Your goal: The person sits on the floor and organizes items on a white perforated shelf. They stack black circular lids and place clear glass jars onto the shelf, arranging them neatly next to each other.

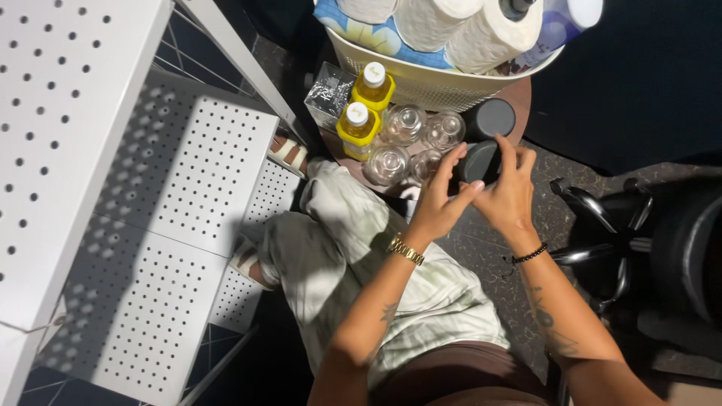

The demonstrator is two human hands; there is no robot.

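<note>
Both hands clamp the dark round jar (478,163), left hand (436,199) and right hand (508,192) wrapped around it, just beside the clear glass jars (406,143) and two yellow bottles (365,105).

A cream woven basket (421,84) at the top edge holds white paper rolls (492,34). Just below it, on a small round brown table (519,94), stand two yellow bottles (359,129) with white caps, a clear boxed item (329,94), several clear glasses (402,124) and a dark round lid (490,118). White perforated metal shelves (188,180) fill the left side. A black chair base (602,225) sits at the right.
</note>
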